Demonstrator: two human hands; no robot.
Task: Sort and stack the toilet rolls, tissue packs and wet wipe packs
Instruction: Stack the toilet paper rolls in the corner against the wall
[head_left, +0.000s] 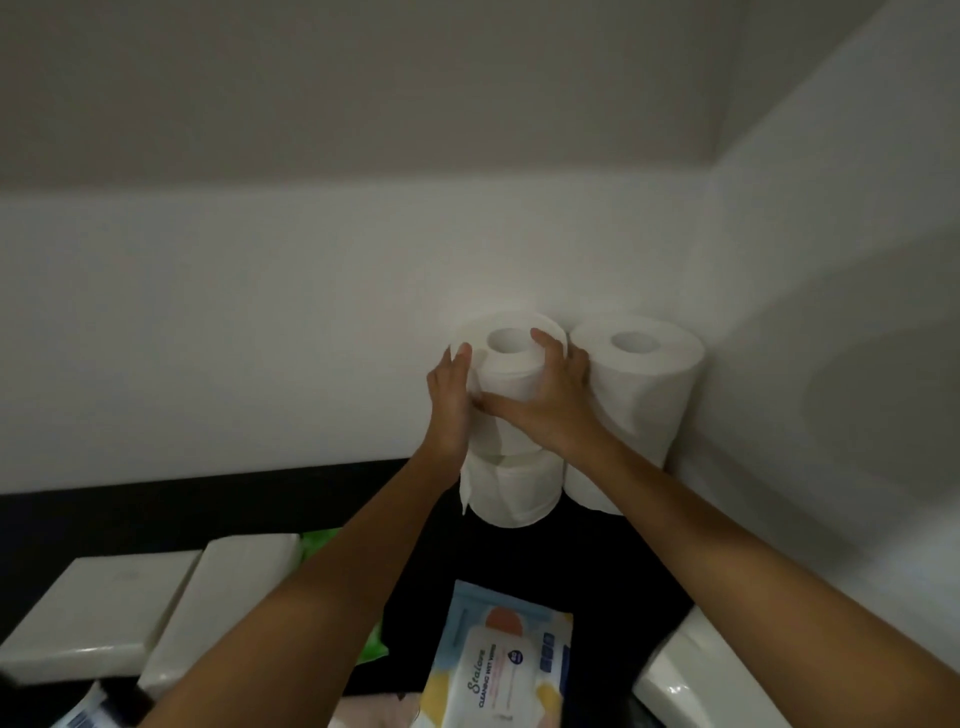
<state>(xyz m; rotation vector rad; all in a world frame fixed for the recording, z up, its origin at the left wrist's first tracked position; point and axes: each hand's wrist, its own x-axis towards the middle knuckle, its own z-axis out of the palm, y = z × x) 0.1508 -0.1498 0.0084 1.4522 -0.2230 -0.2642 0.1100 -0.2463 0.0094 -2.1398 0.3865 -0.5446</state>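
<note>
Blue-and-yellow plastic wet wipe pack (498, 670) nearest; ahead, your right hand (550, 402) grips the top white paper toilet roll (511, 366), left hand (451, 400) pressing straight fingers (461, 356) on its side. Core upright, roll between both hands, against the wall (260, 312).

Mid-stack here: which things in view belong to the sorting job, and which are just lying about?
Job: top toilet roll, left hand pressing its side, right hand gripping it; roll beneath; right stack of rolls; white tissue packs; wet wipe pack; green pack, partly hidden.
Lying about: glossy white object, lower right; barcoded item, bottom left; both unidentifiable.
</note>
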